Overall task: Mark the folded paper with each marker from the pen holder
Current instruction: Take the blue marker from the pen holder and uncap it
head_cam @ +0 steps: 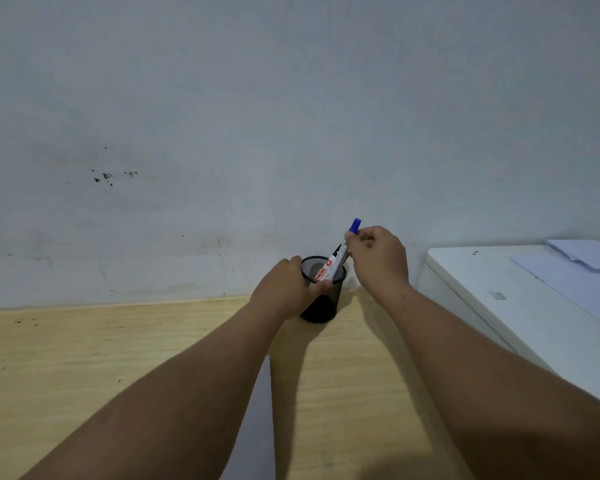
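A white cabinet with loose sheets crowds the table's right; the left side lies open. At the far edge by the wall, the left hand wraps a black mesh pen holder. The right hand pinches a blue-capped marker, tilted above the rim. The folded paper lies near, between the forearms.
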